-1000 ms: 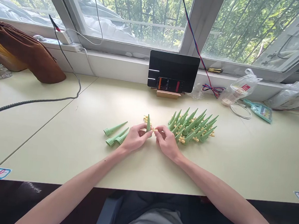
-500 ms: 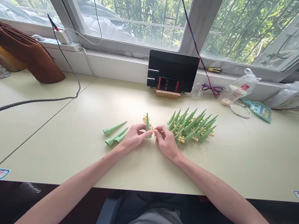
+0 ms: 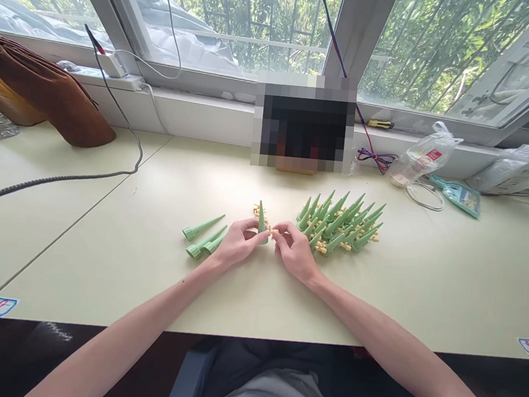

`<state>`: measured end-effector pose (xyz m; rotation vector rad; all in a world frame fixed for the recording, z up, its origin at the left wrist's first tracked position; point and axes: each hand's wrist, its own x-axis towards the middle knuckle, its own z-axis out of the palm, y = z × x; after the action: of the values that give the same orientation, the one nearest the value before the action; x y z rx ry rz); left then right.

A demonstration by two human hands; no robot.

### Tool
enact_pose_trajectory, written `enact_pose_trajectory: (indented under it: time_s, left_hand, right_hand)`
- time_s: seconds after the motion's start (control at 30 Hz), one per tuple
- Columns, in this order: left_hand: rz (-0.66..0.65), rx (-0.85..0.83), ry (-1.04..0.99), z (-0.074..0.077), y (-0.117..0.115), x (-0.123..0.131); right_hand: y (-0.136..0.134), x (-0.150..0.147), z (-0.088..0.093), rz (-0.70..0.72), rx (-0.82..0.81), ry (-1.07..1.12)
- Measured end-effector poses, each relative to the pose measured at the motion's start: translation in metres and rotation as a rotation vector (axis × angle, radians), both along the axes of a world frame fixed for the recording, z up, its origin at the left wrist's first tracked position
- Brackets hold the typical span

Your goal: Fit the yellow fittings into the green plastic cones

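Note:
My left hand is closed around a green plastic spike, its pointed end up. In my right hand, thumb and fingers pinch a small yellow valve against the spike's side near its wide base. Whether the valve is seated in the spike I cannot tell. Behind my left fingers lies a little group of loose yellow valves. To the left, 3 green spikes without valves rest on the table. Beyond my right hand, several green spikes with yellow valves stand bunched together, points up.
On the pale table, a black braided cable runs across the left side by a brown bag. A blurred-out dark device stands at the back. Plastic bags, a white cable and a teal dustpan-like item lie back right.
Both hands stay almost in place, still on the spike and valve. The device at the back is now pixelated.

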<state>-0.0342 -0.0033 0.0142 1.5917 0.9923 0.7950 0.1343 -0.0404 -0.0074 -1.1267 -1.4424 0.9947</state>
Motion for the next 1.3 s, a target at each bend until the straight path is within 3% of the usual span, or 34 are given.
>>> enact_pose_trajectory:
  time_s: [1.3]
  left_hand:
    - [-0.024,0.072,-0.018,-0.0026,-0.0018,0.0003]
  right_hand:
    - [-0.0003,0.0013,0.0012,-0.033,-0.066,-0.081]
